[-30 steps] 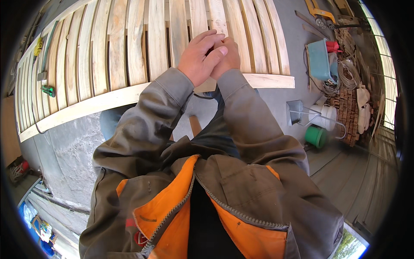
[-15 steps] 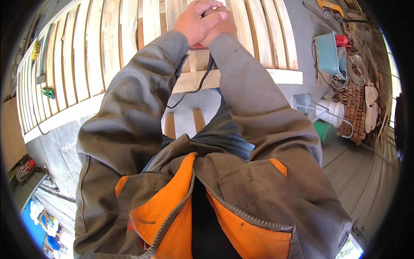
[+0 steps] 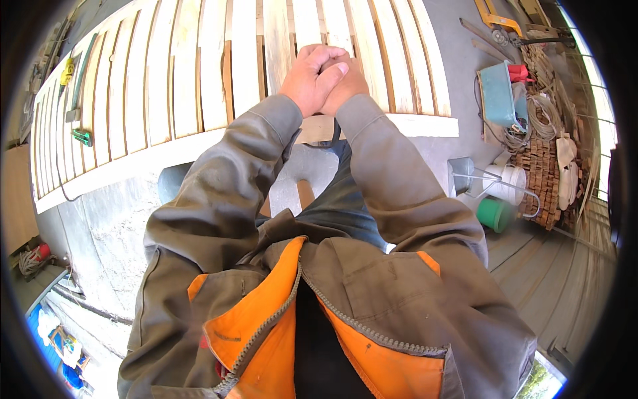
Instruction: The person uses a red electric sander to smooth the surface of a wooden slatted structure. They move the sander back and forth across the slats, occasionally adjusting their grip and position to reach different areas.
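Observation:
Near the front edge of a pale slatted wooden panel [image 3: 186,86], my two hands are closed together. My left hand [image 3: 307,81] lies over my right hand [image 3: 349,86], its fingers wrapped across it. Whatever they grip is hidden beneath them. A black cord [image 3: 325,144] comes out below my wrists and hangs past the panel's front board [image 3: 425,125]. Both of my arms reach forward in brown sleeves.
On the panel's left lie a green-handled tool [image 3: 82,137] and a yellow object [image 3: 67,71]. At right stand a blue-grey bin [image 3: 500,96], a white bucket [image 3: 512,183], a green container [image 3: 492,214] and stacked wood strips [image 3: 538,159]. A blue-grey cylinder [image 3: 174,181] stands below the panel.
My joined hands have come back toward me, closer to the panel's front edge. The red piece that showed under them is now hidden. The view has shifted slightly.

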Demonstrator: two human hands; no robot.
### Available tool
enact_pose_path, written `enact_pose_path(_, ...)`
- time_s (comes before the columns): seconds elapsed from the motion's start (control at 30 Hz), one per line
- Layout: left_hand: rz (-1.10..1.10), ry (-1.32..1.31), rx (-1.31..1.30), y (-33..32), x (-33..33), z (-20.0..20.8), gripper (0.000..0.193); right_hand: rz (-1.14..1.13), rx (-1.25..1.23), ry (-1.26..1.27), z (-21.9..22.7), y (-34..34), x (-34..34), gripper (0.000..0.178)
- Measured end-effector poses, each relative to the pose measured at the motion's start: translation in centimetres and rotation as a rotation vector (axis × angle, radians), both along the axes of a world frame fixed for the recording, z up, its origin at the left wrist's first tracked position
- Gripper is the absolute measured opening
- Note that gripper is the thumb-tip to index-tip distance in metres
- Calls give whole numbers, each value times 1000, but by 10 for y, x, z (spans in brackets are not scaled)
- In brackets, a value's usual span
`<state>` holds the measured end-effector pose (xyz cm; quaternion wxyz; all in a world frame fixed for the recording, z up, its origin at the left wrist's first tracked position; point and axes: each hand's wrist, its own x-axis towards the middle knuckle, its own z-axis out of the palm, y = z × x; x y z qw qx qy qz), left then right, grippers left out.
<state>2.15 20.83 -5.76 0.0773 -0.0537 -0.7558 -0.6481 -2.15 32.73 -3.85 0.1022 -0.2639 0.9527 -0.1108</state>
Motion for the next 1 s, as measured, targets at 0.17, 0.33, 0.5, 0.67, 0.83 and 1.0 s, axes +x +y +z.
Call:
enact_pose_path(0.17, 90, -34, -226, 14, 26, 19, 50, -210, 7, 12, 21, -14, 30, 51)
enact_pose_path(0.33, 156, -35, -296, 29, 25, 33, 58, -367, -31, 13, 15, -9, 14, 44)
enact_pose_path(0.5, 201, -11, -259, 4, -7, 20, 51, -400, -128, 40, -21, -27, -14, 39)
enact_pose_path(0.67, 198, -6, -203, -3, -33, 19, 48, -441, -180, 65, -39, -37, -50, 35)
enact_pose_path(0.83, 186, -52, -159, -10, -64, 13, 46, -406, -181, -11, -27, -44, -81, 36)
enact_pose_path(1.0, 180, 46, -218, -26, -97, 12, 46, -375, -163, -7, -14, -59, -110, 37)
